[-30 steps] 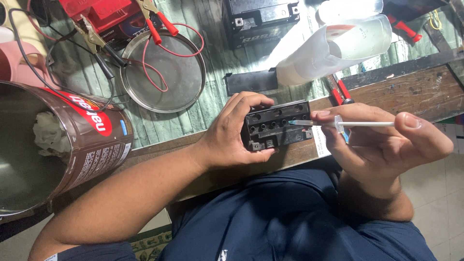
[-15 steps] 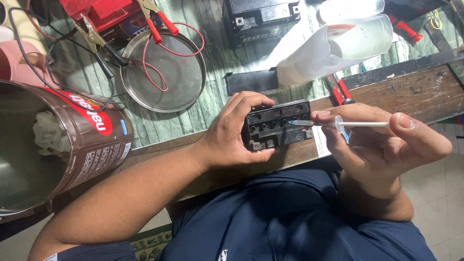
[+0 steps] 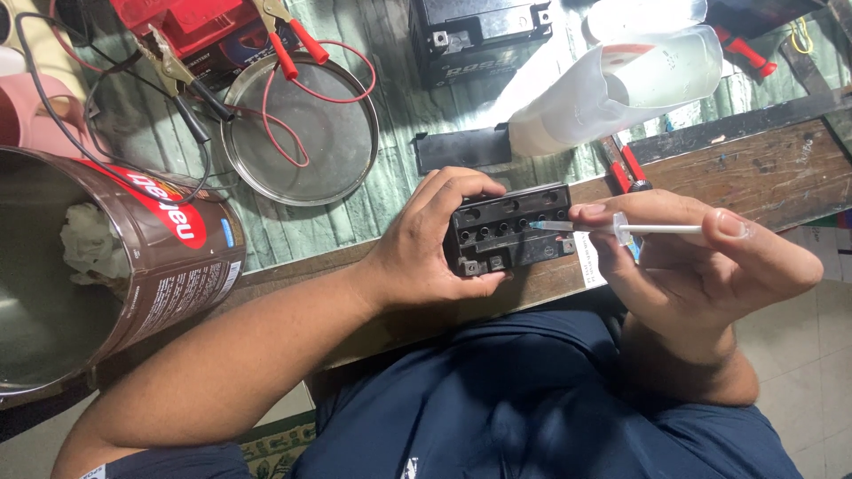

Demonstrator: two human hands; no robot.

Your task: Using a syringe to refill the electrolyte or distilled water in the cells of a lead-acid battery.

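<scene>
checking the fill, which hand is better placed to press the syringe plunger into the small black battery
Right: the right hand already grips the syringe, thumb at its plunger; the left hand holds the battery.

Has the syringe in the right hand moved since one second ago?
No. The syringe keeps its tip at the same row of holes on the small black battery, level with the wooden table edge as before.
</scene>
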